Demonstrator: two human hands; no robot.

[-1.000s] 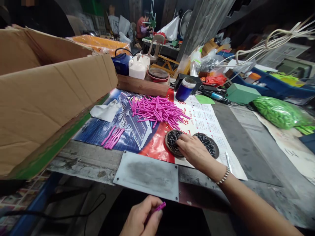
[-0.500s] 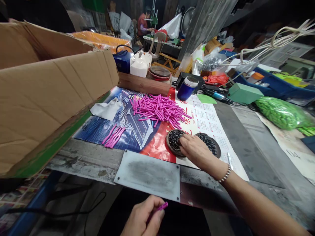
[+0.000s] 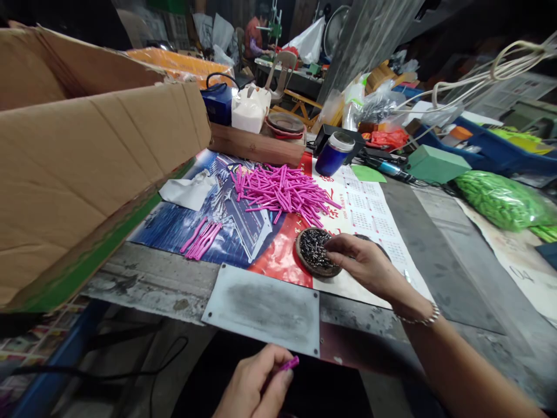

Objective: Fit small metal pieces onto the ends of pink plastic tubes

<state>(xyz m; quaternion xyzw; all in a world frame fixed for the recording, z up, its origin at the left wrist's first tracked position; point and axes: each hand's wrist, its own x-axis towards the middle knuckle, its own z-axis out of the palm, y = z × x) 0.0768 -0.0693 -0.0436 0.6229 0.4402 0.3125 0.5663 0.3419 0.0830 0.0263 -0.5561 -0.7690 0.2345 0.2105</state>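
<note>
Cardboard box point(image 3: 87, 151): far left, I leave it be.
Small pink bundle point(image 3: 201, 238): lying on the poster, apart from the big pink pile point(image 3: 282, 194).
Left hand point(image 3: 255, 386): low at the bench edge, fingers curled round one pink tube point(image 3: 289, 364), its tip poking out.
Round dish point(image 3: 315, 251): full of small dark metal pieces, just right of the bundle.
Right hand point(image 3: 369, 264): fingertips narrowed at the dish's right edge; whether they pinch a piece I cannot tell.
Doing it well: I'd take one piece only and keep the tube steady.

A dim, crowded workshop — a grey metal worktop point(image 3: 439, 255) runs forward under a calendar poster point(image 3: 361, 212), a big cardboard box point(image 3: 87, 157) looms at the left, blue crates point(image 3: 491, 152) and a green bag point(image 3: 500, 200) stand right, and a distant person point(image 3: 253, 36) sits at another bench.
</note>
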